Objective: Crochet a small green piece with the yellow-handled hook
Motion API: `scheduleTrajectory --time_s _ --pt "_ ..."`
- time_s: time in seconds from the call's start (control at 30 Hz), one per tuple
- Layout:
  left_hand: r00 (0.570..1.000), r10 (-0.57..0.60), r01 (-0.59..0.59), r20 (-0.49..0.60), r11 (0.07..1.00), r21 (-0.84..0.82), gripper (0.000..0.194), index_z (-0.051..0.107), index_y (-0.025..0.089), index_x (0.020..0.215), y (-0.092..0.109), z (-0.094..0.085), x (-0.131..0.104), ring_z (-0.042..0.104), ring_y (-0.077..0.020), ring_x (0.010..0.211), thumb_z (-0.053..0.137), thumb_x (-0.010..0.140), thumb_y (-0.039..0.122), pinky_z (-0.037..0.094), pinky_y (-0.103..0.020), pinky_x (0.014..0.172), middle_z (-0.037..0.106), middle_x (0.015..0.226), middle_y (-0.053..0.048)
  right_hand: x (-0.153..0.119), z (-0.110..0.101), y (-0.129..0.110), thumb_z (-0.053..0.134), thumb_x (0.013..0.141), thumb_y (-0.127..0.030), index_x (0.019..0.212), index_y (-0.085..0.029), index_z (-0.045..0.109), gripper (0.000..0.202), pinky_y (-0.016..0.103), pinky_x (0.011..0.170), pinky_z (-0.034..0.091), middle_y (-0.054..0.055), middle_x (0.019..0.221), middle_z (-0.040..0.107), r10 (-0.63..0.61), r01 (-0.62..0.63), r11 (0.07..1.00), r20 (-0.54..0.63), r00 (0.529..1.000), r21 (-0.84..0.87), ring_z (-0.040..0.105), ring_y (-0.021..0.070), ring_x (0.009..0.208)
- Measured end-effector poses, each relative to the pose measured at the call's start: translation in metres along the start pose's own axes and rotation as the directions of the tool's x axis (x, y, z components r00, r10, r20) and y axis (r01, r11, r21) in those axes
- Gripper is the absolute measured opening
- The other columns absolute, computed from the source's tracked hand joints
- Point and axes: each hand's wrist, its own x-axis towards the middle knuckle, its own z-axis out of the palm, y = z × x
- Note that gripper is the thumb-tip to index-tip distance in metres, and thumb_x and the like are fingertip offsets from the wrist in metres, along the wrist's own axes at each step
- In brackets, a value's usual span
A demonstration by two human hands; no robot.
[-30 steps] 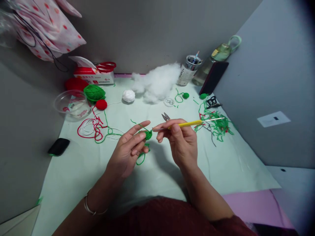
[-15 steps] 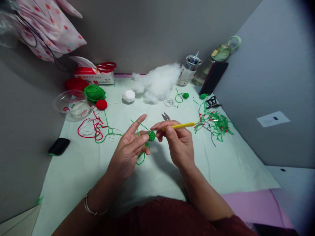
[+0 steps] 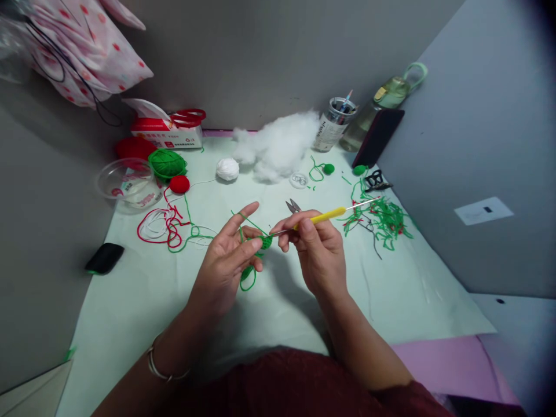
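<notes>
Over the middle of the table, my left hand [image 3: 232, 255] pinches a small green crochet piece [image 3: 266, 242] between thumb and fingers. Its index finger is raised, and green yarn [image 3: 253, 220] runs from that finger to the piece. A loop of the same yarn hangs below the hand. My right hand [image 3: 319, 243] is closed around a crochet hook [image 3: 329, 215] with a yellow handle. The hook's thin metal end meets the right edge of the green piece; its other metal end points out to the right. Small scissors [image 3: 293, 205] lie just behind my right hand, partly hidden by it.
White stuffing [image 3: 280, 145] and a white yarn ball [image 3: 227, 169] lie at the back. Green yarn [image 3: 167, 164], a red ball [image 3: 179, 185] and a clear tub [image 3: 130, 185] are left. Yarn scraps [image 3: 386, 217], a pen can [image 3: 333, 124] and a bottle [image 3: 369, 116] are right.
The hook has tilted, its free end rising and shifting slightly left. My right hand has turned a little with it. The green piece has tipped slightly in my left fingers.
</notes>
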Motion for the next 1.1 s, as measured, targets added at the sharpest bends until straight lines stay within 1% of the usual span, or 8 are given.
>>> scheduleTrajectory --time_s 0.17,0.37,0.5,0.6,0.8,0.9,1.0,1.1 --pt "0.989 0.13 -0.121 -0.067 0.985 0.119 0.06 0.067 0.025 0.14 -0.005 0.001 -0.002 0.058 -0.0061 0.059 0.084 0.083 0.019 0.053 -0.017 0.056 0.065 0.087 0.005 -0.006 0.002 0.001 0.056 0.107 -0.024 0.102 -0.022 0.074 0.019 0.028 0.067 0.06 0.003 0.092 0.078 -0.282 0.297 0.889 0.095 0.955 -0.349 0.071 0.0128 0.074" --pt "0.994 0.06 -0.058 -0.093 0.998 0.025 0.074 0.062 0.019 0.146 -0.008 0.005 -0.004 0.054 -0.0044 0.054 0.09 0.077 0.017 0.051 -0.015 0.054 0.063 0.075 0.007 -0.017 0.004 0.008 0.067 0.098 -0.011 0.112 -0.025 0.076 0.022 0.031 0.074 0.061 0.006 0.1 0.077 -0.543 0.613 0.299 0.398 0.739 -0.731 0.072 0.0181 0.088" --pt "0.989 -0.147 0.142 -0.016 0.975 -0.169 0.052 0.074 0.011 0.128 0.001 0.004 -0.001 0.026 0.0016 0.04 0.089 0.079 0.017 0.043 -0.012 0.046 0.046 0.057 0.013 -0.013 0.002 0.005 0.061 0.103 -0.017 0.11 -0.027 0.078 0.021 0.032 0.071 0.06 0.004 0.094 0.075 -0.492 0.483 0.675 0.148 0.858 -0.558 0.07 0.0163 0.081" --pt "0.995 -0.094 0.089 -0.023 0.982 -0.168 0.044 0.079 0.016 0.12 0.005 0.003 0.001 0.027 0.0039 0.04 0.088 0.077 0.014 0.045 -0.012 0.047 0.061 0.074 0.008 -0.006 0.001 0.003 0.059 0.106 -0.026 0.101 -0.026 0.079 0.021 0.031 0.064 0.057 0.002 0.088 0.073 -0.304 0.289 0.917 -0.014 0.952 -0.274 0.066 0.014 0.07" --pt "1.0 0.011 -0.011 0.007 1.0 -0.022 0.041 0.08 0.021 0.121 -0.002 0.003 0.0 0.046 -0.0015 0.049 0.088 0.08 0.02 0.056 -0.017 0.057 0.069 0.082 0.004 -0.004 0.006 0.002 0.064 0.103 -0.022 0.101 -0.025 0.08 0.017 0.034 0.075 0.062 0.003 0.093 0.08 -0.288 0.3 0.881 0.088 0.954 -0.365 0.073 0.0165 0.083" --pt "0.999 0.028 -0.028 -0.041 0.999 -0.023 0.046 0.079 0.023 0.123 -0.006 0.004 -0.001 0.054 -0.004 0.055 0.089 0.079 0.017 0.054 -0.014 0.059 0.068 0.075 0.004 -0.011 0.006 0.007 0.066 0.1 -0.014 0.113 -0.027 0.08 0.023 0.035 0.078 0.063 0.005 0.101 0.08 -0.425 0.451 0.705 0.182 0.887 -0.547 0.073 0.0177 0.091" --pt "0.993 -0.116 0.114 -0.004 0.984 -0.138 0.041 0.081 0.019 0.119 -0.005 0.005 0.0 0.034 0.0002 0.043 0.087 0.079 0.017 0.053 -0.013 0.058 0.053 0.059 0.01 -0.015 0.004 0.01 0.07 0.095 -0.008 0.121 -0.029 0.079 0.034 0.036 0.08 0.063 0.007 0.109 0.079 -0.552 0.579 0.486 0.284 0.784 -0.655 0.072 0.0188 0.094" --pt "0.977 -0.211 0.215 0.043 0.95 -0.227 0.033 0.084 0.014 0.109 0.0 0.004 0.002 0.021 0.0018 0.042 0.088 0.077 0.018 0.05 -0.012 0.053 0.047 0.059 0.011 -0.011 0.002 0.005 0.066 0.1 -0.014 0.113 -0.028 0.08 0.024 0.035 0.076 0.062 0.005 0.099 0.08 -0.465 0.463 0.71 0.14 0.874 -0.53 0.073 0.0182 0.089"
